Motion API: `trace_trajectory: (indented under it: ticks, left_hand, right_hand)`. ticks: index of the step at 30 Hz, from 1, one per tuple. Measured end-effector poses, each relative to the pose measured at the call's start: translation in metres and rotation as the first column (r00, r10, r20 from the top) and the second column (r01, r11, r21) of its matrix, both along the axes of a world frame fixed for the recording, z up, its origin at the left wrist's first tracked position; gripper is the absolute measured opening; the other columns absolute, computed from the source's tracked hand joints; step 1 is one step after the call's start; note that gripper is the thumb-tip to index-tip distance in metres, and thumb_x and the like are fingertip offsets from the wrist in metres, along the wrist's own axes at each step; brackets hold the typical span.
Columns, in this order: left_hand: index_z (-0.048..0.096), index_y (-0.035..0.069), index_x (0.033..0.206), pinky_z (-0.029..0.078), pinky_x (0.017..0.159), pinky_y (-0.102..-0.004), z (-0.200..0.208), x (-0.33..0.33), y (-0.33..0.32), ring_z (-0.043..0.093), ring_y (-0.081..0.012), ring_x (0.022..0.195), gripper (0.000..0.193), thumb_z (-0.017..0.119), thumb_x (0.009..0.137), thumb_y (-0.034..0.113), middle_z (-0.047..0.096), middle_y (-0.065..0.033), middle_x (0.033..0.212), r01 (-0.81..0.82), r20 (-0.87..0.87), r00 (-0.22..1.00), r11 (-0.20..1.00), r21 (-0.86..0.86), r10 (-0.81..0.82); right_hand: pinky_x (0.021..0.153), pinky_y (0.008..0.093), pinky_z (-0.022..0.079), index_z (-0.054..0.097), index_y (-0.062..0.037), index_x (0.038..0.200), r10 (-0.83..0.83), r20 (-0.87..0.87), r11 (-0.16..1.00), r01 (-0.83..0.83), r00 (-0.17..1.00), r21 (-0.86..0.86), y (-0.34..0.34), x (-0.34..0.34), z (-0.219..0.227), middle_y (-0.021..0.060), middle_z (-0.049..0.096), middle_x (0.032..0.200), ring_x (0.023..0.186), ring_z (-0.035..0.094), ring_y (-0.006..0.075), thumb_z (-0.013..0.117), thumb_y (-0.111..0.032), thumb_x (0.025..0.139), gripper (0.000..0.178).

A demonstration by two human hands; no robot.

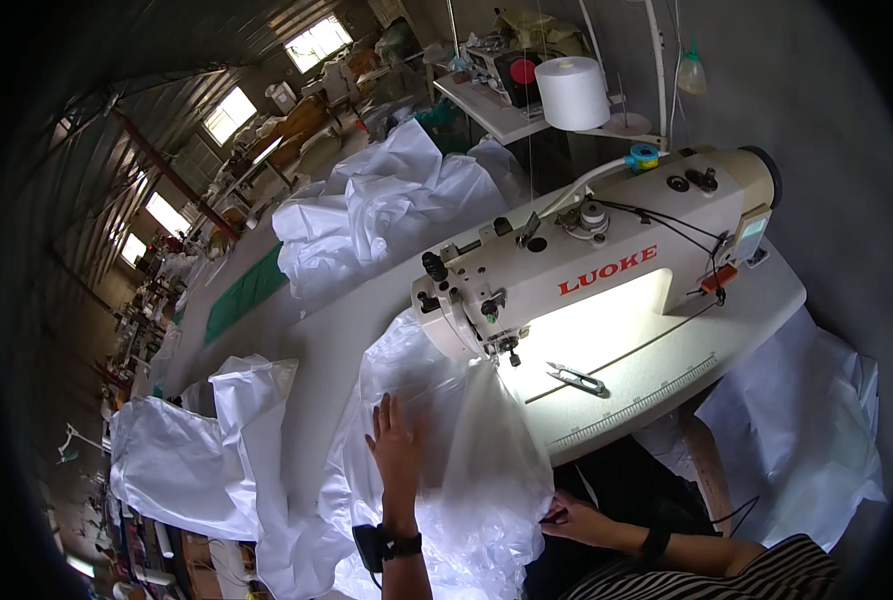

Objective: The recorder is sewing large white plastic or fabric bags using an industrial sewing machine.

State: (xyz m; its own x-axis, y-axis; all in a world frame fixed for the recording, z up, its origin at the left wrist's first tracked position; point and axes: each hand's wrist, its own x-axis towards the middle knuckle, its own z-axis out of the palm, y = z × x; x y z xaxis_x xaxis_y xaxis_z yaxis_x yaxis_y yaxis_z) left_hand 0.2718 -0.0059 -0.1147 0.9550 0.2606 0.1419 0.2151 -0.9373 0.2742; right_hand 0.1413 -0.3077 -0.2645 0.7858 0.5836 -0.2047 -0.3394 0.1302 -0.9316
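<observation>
In the head view, translucent white plastic sheeting (pixel 492 430) lies bunched at the needle end of an industrial sewing machine (pixel 587 265) and spills over the near edge of the table (pixel 657 370). The left hand (pixel 397 455) rests on it left of the needle, grip spread and palm down. The right hand (pixel 570 517) is by the sheeting's lower right side, below the table's near edge, fingers drawn together; whether they pinch the film, I cannot tell. Thread snips (pixel 577 380) lie right of the needle, toward the table's near edge, and another white heap (pixel 387 205) lies toward its far end. The sheeting looks light, limp and slippery, likely to crease; a flat palm on the smoother part beside the needle and a pinch on a loose edge should suit it best.
</observation>
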Motion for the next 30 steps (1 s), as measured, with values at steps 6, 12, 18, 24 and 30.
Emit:
trace_trajectory:
  ticks: [6,12,18,24,30]
  left_hand:
    - [0.036,0.018,0.153,0.016,0.109,-0.0745,-0.008,-0.035,0.024,0.021,-0.0427,0.148,0.063,0.047,0.099,0.05,0.03,-0.0088,0.161,-0.08,-0.033,0.996,0.976,0.203,0.088]
    - [0.04,0.018,0.151,0.015,0.112,-0.0714,-0.027,-0.015,0.059,0.024,-0.0388,0.148,0.062,0.048,0.098,0.05,0.033,-0.0091,0.159,-0.033,-0.002,0.999,0.977,0.213,0.034]
    - [0.051,0.015,0.142,0.017,0.115,-0.0629,0.015,-0.014,0.052,0.03,-0.0331,0.146,0.053,0.057,0.096,0.04,0.042,-0.0057,0.154,0.049,0.016,0.999,0.998,0.036,-0.049]
    - [0.05,0.009,0.14,0.039,0.108,-0.047,0.039,-0.123,-0.056,0.049,-0.0387,0.129,0.074,0.08,0.078,0.035,0.047,-0.0182,0.146,0.611,0.141,0.788,0.79,-0.061,-0.599]
    - [0.066,0.001,0.103,0.056,0.076,-0.0372,-0.024,-0.315,-0.02,0.068,-0.0328,0.083,0.03,0.077,0.079,0.015,0.069,-0.0224,0.103,-0.12,-0.356,0.931,0.85,-0.514,-0.084]
  right_hand:
    - [0.088,0.039,0.051,0.058,0.0014,0.121,-0.181,0.248,0.952,0.233,0.952,-0.199,0.041,0.028,-0.045,0.0176,0.068,0.109,0.099,0.066,0.0315,0.069,-0.028,0.092,0.043]
    - [0.104,0.0334,0.044,0.055,0.0016,0.134,0.411,-0.411,0.854,-0.501,0.813,-0.138,-0.079,-0.052,0.105,0.012,0.062,0.127,0.116,0.058,0.0216,0.063,-0.043,0.097,0.059]
    - [0.09,0.0246,0.05,0.057,0.0015,0.131,0.183,-0.537,0.946,-0.297,0.823,-0.132,-0.142,-0.051,0.099,0.005,0.067,0.114,0.102,0.062,0.01,0.06,-0.032,0.101,0.045]
    - [0.088,0.0262,0.051,0.059,0.0017,0.125,0.043,-0.456,0.975,-0.138,0.889,-0.177,-0.14,-0.051,0.072,0.0042,0.067,0.109,0.1,0.062,0.0092,0.052,-0.033,0.105,0.041]
    - [0.083,0.0265,0.052,0.06,0.0017,0.122,0.092,-0.32,0.963,-0.166,0.943,-0.213,-0.137,-0.042,0.079,0.0035,0.066,0.106,0.094,0.061,0.0092,0.053,-0.032,0.104,0.039]
